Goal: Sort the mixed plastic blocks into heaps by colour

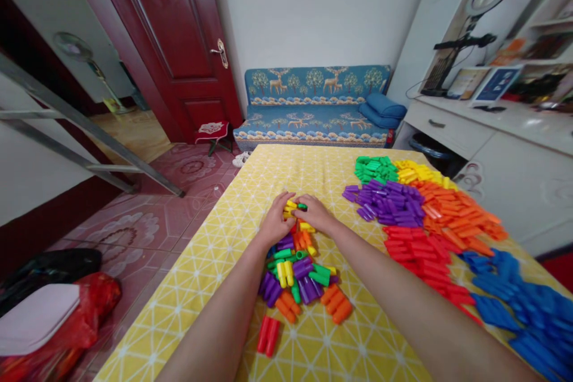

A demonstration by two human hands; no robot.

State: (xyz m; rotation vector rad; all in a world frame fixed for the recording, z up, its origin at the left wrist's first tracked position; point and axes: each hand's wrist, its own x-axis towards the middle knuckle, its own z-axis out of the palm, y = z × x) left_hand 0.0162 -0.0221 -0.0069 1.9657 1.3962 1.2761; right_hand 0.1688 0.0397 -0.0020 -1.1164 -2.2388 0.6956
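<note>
My left hand (276,222) curls its fingers around small yellow plastic tubes (290,209) at the far end of a mixed pile. My right hand (317,215) meets it from the other side, with its fingers closed by a small green tube (302,207). Both hands' fingertips are partly hidden. Toward me spreads the pile of short, round-ended plastic tubes (303,268) in purple, green, yellow and orange, many lying side by side in small groups. Orange tubes (336,304) lie at its right edge. A red pair (268,336) lies apart, nearest me.
Sorted heaps fill the table's right side: green (375,169), yellow (421,174), purple (391,203), orange (465,215), red (421,253) and blue (523,292). A yellow patterned cloth (215,286) covers the table. Beyond stands a blue sofa (308,116); a white cabinet (514,173) is at right.
</note>
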